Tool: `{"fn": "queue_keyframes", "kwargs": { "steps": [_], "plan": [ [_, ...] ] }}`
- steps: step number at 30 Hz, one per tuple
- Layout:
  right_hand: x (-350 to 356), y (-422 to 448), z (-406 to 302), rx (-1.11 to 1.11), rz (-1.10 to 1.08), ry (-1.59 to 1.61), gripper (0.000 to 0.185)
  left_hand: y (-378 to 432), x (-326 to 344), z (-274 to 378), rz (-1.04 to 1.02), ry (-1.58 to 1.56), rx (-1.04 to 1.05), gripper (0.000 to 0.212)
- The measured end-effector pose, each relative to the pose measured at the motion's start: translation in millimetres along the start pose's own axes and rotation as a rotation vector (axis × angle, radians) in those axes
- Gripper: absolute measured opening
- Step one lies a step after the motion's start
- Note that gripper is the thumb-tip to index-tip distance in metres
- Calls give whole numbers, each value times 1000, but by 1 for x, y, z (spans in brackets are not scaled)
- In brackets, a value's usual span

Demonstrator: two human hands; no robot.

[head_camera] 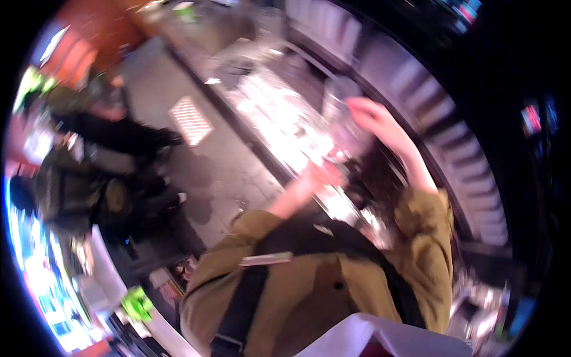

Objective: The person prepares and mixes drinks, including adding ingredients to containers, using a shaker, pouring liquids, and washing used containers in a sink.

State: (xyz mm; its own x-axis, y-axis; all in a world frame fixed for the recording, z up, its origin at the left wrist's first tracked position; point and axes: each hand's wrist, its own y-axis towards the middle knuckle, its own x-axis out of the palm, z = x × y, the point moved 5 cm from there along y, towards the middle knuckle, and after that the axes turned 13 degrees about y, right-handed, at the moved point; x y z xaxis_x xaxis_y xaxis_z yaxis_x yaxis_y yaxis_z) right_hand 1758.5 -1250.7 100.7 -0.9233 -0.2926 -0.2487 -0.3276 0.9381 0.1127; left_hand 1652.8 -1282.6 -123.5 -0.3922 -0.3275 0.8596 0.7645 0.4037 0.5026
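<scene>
The view is strongly blurred. My right hand (368, 116) is at a clear, see-through container (345, 118), over the far side of a brightly lit metal counter (276, 116); whether its fingers grip the container cannot be told. Lower and to the left, my left hand (325, 174) is over the counter's near part, close to the container's lower end. Glare and blur hide its fingers and anything in them. Both forearms come out of rolled tan sleeves, and a dark apron with straps covers my front.
Stacked pale items (464, 178) line the curved right side beyond the counter. Two people (76, 192) in dark clothes stand at the left, across a grey floor (218, 178). A bright green thing (137, 304) lies on a white ledge (169, 332) at lower left.
</scene>
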Motion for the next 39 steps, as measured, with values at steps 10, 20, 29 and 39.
{"fn": "queue_keyframes", "kwargs": {
  "steps": [10,20,29,39],
  "plan": [
    [97,-166,-9,-128,-199,-25,91,-49,69,-26,1073,142,322,50],
    [194,-155,28,-1746,298,-300,69,-13,360,48,241,1027,914,79],
    [228,-65,-108,-1348,139,-143,84,-53,374,139,680,1336,663,88],
    [334,-13,-114,-1089,382,-315,73,-111,389,221,469,1093,603,84]
  ]
}}
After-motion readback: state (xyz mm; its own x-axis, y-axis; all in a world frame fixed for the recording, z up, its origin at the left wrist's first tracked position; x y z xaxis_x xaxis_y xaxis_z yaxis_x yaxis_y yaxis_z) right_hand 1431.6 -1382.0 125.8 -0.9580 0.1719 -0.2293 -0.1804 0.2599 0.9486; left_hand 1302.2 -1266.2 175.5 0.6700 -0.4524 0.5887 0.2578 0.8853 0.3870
